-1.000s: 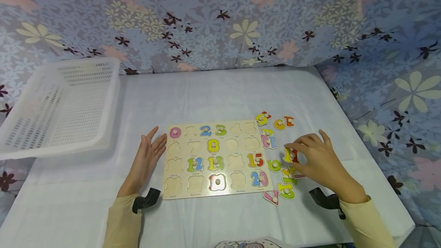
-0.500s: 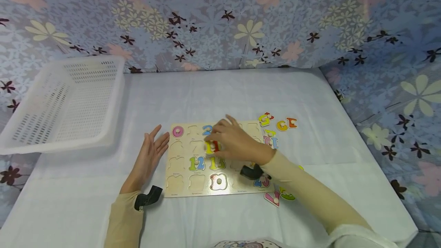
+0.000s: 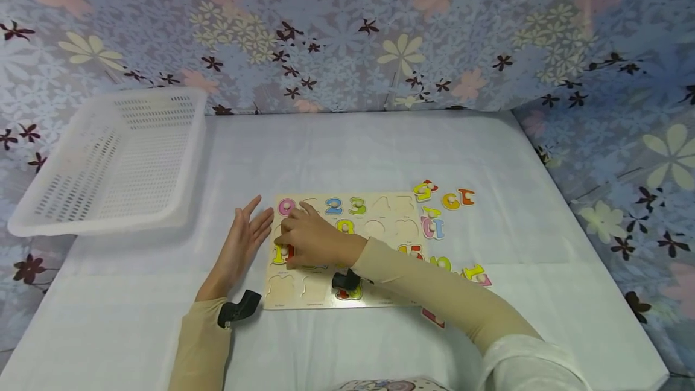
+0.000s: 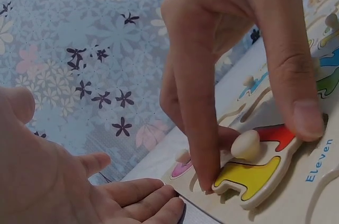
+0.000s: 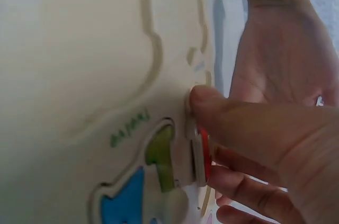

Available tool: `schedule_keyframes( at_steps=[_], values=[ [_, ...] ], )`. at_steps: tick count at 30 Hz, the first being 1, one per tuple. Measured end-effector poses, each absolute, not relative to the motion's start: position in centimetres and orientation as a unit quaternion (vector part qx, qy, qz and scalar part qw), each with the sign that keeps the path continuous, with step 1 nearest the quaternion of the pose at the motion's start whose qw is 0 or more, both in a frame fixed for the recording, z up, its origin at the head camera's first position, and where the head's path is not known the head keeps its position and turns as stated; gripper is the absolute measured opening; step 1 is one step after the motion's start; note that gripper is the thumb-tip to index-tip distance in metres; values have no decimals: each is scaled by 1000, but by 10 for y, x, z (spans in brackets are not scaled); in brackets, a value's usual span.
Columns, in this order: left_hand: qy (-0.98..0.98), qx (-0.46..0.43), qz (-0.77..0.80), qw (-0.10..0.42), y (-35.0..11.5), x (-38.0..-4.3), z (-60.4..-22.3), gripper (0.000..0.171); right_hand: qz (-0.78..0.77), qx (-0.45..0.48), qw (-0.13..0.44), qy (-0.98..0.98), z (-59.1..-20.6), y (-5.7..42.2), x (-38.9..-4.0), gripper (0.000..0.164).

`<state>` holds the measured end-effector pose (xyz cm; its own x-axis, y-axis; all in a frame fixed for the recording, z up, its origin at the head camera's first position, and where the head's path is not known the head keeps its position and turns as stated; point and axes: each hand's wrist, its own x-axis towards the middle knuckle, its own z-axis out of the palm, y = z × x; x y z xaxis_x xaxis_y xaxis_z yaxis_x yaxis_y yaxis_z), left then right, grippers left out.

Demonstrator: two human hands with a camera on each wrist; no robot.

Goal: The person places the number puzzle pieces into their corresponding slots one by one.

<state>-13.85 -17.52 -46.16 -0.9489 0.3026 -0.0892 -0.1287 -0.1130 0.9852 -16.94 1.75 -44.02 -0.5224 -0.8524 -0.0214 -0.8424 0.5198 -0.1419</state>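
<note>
My right hand [image 3: 317, 239] pinches the yellow-and-red number 11 puzzle piece [image 4: 251, 176] by its edges, thumb on one side and fingers on the other. The piece is slightly tilted, right at the recess above the printed word "Eleven" on the wooden number board [image 3: 270, 282]. A round wooden knob [image 4: 246, 144] sticks up from it. My left hand [image 3: 241, 246] lies beside the board's left edge, fingers extended and fingertips close to that edge. In the board sit a pink 0 [image 3: 286, 206], a blue 2 [image 3: 333, 206], a green 3 [image 3: 357, 206] and several more numbers, some behind my right arm.
Loose number pieces lie right of the board, among them a pink-and-blue 10 [image 3: 432, 228], an orange piece [image 3: 466, 197] and a yellow one [image 3: 473, 272]; my right forearm hides part of this area. A white plastic basket [image 3: 190, 186] stands at the back left.
My right hand has carried the number 11 piece leftward from the loose pieces, across the board, to its left column. My left hand keeps its place beside the board.
</note>
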Motion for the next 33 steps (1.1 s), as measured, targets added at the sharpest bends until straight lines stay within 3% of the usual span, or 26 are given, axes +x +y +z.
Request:
schedule_keyframes(
  at_steps=[10,33],
  values=[
    [634,79,755,148,-177,-139,-462,69,-46,-484,30,873,-440,19,-161,52],
    [631,74,757,150,-176,-139,-461,69,-52,-452,28,890,-438,14,-155,28]
  ],
)
